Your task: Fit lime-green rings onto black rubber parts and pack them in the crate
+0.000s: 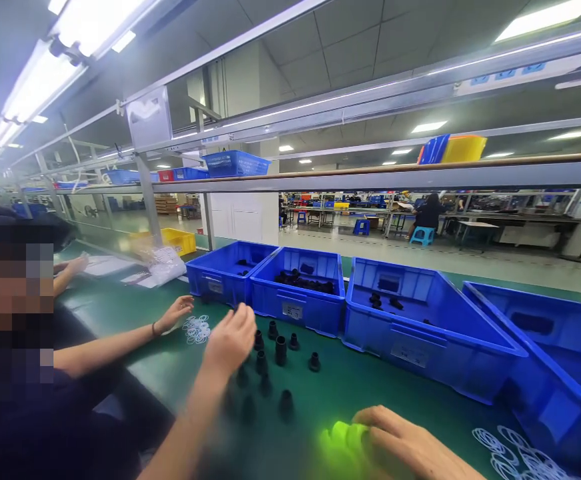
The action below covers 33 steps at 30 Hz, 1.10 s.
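- My left hand [230,339] hovers over the black fittings [280,350] standing on the green surface [350,387], fingers curled; I cannot tell whether it holds one.
- My right hand [405,443] rests at the near edge, closed over a bright green object [343,440].
- Blue bins [297,293] wall off the far side, just behind the fittings.
- A co-worker's hand [175,313] lies left, beside white rings [196,329].
- Open surface lies between my hands.

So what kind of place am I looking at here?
Most likely a factory assembly line: a long green workbench lined with blue parts bins, small black parts stood on it, and more benches and stools across the aisle.
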### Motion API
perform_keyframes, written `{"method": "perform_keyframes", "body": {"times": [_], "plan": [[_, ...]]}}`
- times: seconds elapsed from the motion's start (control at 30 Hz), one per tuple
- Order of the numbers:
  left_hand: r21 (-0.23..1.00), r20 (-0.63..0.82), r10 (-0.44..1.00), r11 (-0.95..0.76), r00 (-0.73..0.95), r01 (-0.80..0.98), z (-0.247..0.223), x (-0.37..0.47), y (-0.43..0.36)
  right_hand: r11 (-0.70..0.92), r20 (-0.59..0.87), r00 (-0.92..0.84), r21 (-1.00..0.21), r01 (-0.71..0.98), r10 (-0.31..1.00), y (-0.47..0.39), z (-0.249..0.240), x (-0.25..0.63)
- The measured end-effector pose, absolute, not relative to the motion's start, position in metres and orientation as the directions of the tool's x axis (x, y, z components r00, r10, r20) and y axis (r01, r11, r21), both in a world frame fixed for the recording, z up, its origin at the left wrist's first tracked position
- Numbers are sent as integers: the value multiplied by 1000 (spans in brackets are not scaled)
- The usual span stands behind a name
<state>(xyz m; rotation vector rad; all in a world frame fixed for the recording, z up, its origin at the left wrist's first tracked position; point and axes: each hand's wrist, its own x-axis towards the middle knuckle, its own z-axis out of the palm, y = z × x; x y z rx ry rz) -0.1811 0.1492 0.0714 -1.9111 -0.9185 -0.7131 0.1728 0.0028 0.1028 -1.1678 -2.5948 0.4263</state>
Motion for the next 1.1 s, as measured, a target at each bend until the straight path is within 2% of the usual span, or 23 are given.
{"method": "perform_keyframes", "body": {"times": [0.07, 0.1, 0.2, 0.27, 0.33, 0.5, 0.63, 0.73, 0.8, 0.87, 1.0, 1.07, 1.1], "plan": [[-603, 614, 255, -459, 747, 652, 78, -148, 125, 617, 91, -636, -383, 688, 766, 31, 104, 171], [-614, 543, 214, -559, 812, 557, 77, -134, 115, 614, 98, -630, -380, 692, 771, 47, 105, 171], [-504, 429, 159, -775, 889, 381, 59, -111, 98, 603, 148, -589, -304, 737, 795, 94, 109, 168], [-460, 410, 185, -804, 893, 378, 41, -106, 99, 593, 191, -561, -246, 767, 805, 115, 111, 165], [-424, 388, 216, -821, 896, 381, 26, -106, 104, 590, 223, -548, -237, 772, 806, 127, 111, 161], [-299, 315, 321, -860, 893, 414, 9, -104, 112, 613, 234, -567, -316, 724, 790, 130, 105, 151], [-290, 231, 348, -866, 908, 406, 3, -102, 111, 613, 222, -573, -346, 710, 789, 128, 98, 140], [-298, 285, 261, -890, 922, 344, 5, -108, 113, 632, 222, -594, -354, 690, 773, 128, 91, 134], [-354, 387, 181, -876, 904, 327, 14, -119, 118, 649, 226, -612, -362, 669, 758, 127, 88, 132], [-431, 485, 148, -818, 862, 382, 28, -136, 126, 660, 223, -627, -373, 652, 746, 124, 87, 128], [-494, 581, 264, -638, 770, 591, 46, -188, 156, 659, 190, -648, -410, 630, 737, 115, 92, 113], [-471, 627, 351, -540, 695, 698, 43, -218, 176, 672, 164, -678, -420, 609, 717, 112, 90, 100], [-420, 659, 401, -507, 637, 753, 38, -231, 186, 686, 144, -698, -403, 606, 701, 111, 86, 93]]}}
